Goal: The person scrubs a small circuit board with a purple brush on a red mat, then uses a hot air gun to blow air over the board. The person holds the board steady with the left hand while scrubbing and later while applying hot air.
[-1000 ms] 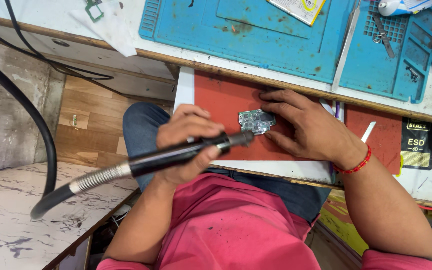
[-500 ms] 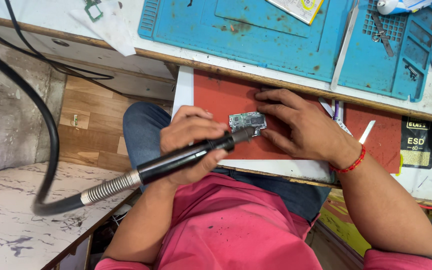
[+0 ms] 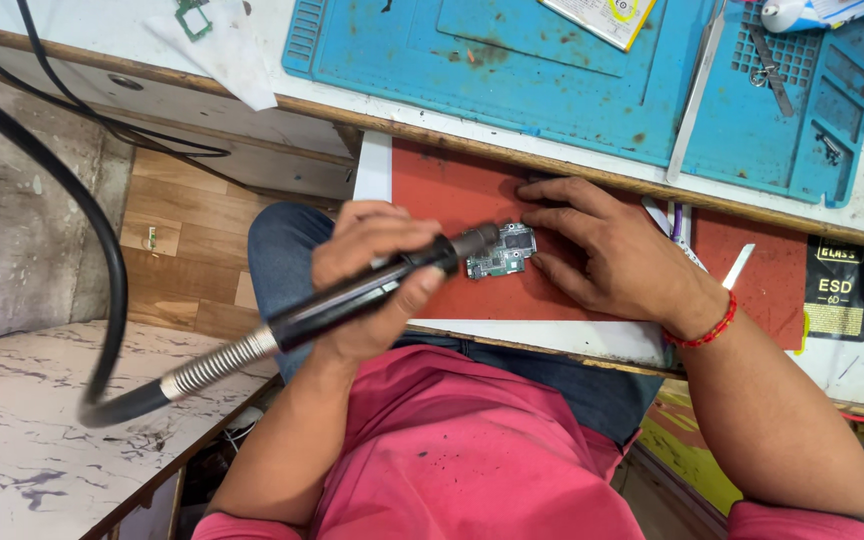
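My left hand (image 3: pixel 372 265) is wrapped around a black pen-like handpiece (image 3: pixel 352 298) with a metal spring collar and a thick black hose (image 3: pixel 72 200). Its tip touches the left end of a small green circuit board (image 3: pixel 502 258). The board lies on a red mat (image 3: pixel 442 190). Resting flat on the mat, my right hand (image 3: pixel 612 255) has its fingertips pressing the board's right side, and a red bead bracelet circles the wrist.
A blue work mat (image 3: pixel 512 60) covers the bench beyond, with tweezers (image 3: pixel 770 72), a thin metal strip (image 3: pixel 697 95) and small screws on it. A black packet (image 3: pixel 837 290) lies at the right. A marbled surface (image 3: pixel 22 440) is at lower left.
The handpiece tip has shifted slightly along the board's left end, and the hose loop has swung lower. My right hand has stayed on the board.
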